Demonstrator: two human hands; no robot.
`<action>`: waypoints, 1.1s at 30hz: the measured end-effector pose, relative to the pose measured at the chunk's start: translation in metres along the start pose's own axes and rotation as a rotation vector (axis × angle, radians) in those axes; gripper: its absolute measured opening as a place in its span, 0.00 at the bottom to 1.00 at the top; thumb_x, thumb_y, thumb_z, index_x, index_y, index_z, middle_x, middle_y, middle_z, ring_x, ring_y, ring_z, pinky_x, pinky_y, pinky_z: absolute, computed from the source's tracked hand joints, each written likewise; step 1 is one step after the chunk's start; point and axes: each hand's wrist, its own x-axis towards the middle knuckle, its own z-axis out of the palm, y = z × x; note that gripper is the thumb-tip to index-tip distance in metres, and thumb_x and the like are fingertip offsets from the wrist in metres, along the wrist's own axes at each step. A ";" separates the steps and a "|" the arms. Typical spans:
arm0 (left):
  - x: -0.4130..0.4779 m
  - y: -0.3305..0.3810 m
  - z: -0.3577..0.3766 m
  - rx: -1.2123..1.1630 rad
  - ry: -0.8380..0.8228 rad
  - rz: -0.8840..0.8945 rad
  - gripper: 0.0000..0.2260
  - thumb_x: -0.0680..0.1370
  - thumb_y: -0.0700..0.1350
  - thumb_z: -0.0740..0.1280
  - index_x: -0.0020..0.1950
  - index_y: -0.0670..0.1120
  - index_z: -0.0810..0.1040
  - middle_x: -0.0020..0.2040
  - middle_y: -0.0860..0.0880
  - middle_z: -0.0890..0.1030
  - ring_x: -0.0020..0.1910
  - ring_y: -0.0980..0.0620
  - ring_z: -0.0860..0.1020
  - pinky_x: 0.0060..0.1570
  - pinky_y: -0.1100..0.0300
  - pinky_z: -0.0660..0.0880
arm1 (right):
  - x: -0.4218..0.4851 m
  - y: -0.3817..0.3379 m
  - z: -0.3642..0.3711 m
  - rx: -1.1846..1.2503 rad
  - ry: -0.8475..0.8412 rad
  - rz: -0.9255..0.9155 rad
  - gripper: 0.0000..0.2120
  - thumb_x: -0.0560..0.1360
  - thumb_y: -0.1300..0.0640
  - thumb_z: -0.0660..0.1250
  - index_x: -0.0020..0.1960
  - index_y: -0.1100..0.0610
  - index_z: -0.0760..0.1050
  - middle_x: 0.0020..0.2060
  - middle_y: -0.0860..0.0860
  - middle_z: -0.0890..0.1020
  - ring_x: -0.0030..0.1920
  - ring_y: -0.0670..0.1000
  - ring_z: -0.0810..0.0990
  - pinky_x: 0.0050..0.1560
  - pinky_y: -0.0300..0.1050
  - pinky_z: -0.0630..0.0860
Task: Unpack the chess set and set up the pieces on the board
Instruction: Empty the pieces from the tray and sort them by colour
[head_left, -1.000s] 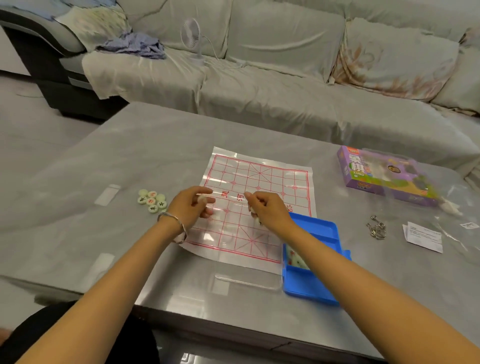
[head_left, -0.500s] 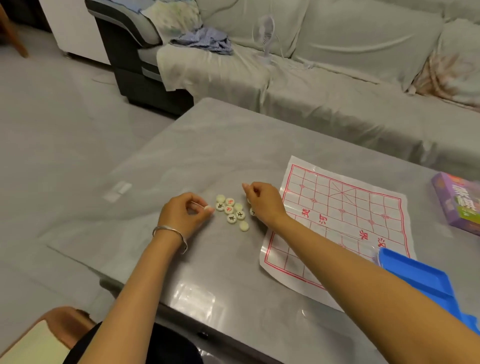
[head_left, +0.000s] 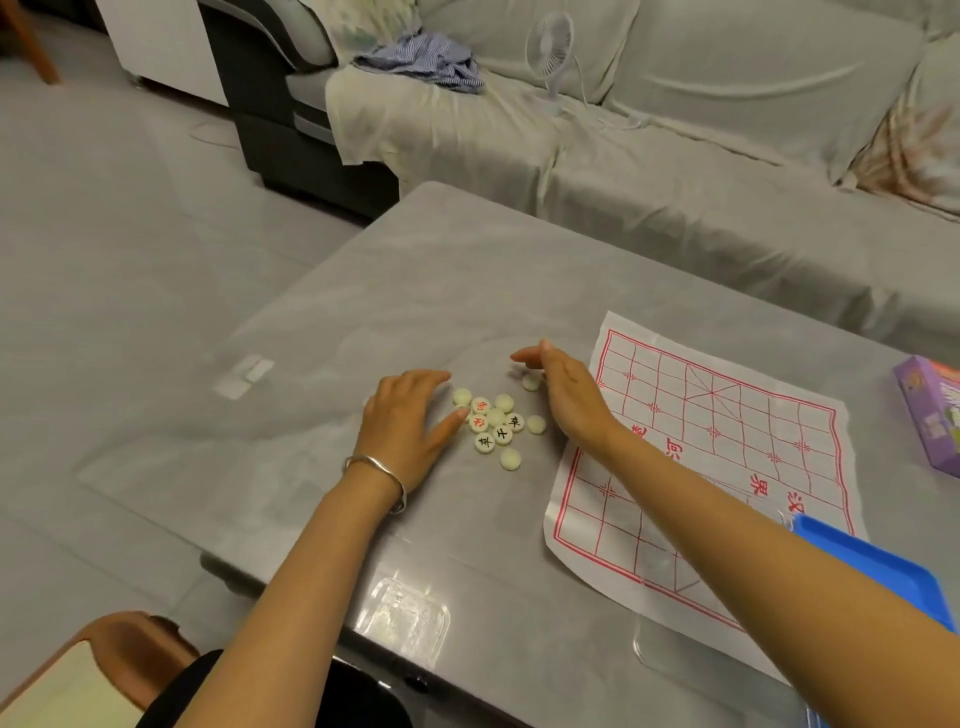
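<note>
- A home living room.
- A long sofa draped in pale grey cloth (head_left: 675, 171), with a crumpled blue-striped garment (head_left: 426, 60) lying on it (a lived-in touch).
- A small white desk fan (head_left: 549, 47) stands on the seat.
- A low glossy grey table (head_left: 415, 291) sits in front.

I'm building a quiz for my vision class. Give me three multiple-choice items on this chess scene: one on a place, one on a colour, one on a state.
1. Where do the round chess pieces lie? A on the board; B on the table, left of the board; C in the left hand.
2. What colour are the board's lines? A black; B red; C green.
3. How is the left hand? A holding a piece; B fisted; C open, fingers straight.
Key: B, the pieces sit on bare grey tabletop; B, the grid is printed red; C, its straight fingers hold nothing.
</note>
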 end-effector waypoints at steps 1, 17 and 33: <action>-0.001 0.004 0.002 -0.024 -0.056 0.043 0.34 0.71 0.67 0.52 0.71 0.49 0.66 0.71 0.48 0.67 0.70 0.47 0.63 0.67 0.57 0.59 | -0.003 0.001 -0.008 -0.017 -0.043 0.015 0.24 0.82 0.47 0.43 0.61 0.53 0.75 0.58 0.48 0.77 0.59 0.45 0.72 0.56 0.34 0.64; -0.015 0.052 0.013 0.149 -0.223 0.141 0.26 0.81 0.55 0.50 0.76 0.48 0.49 0.77 0.51 0.48 0.76 0.52 0.45 0.72 0.58 0.42 | -0.089 -0.011 -0.059 -0.171 -0.162 0.006 0.30 0.76 0.39 0.42 0.76 0.47 0.50 0.75 0.42 0.53 0.72 0.38 0.52 0.67 0.35 0.48; -0.094 0.235 0.123 0.001 -0.624 0.471 0.43 0.71 0.66 0.63 0.76 0.52 0.44 0.77 0.54 0.47 0.75 0.53 0.47 0.73 0.55 0.47 | -0.240 0.090 -0.210 -0.368 -0.027 0.239 0.14 0.76 0.53 0.65 0.61 0.53 0.75 0.53 0.45 0.78 0.53 0.43 0.77 0.48 0.29 0.71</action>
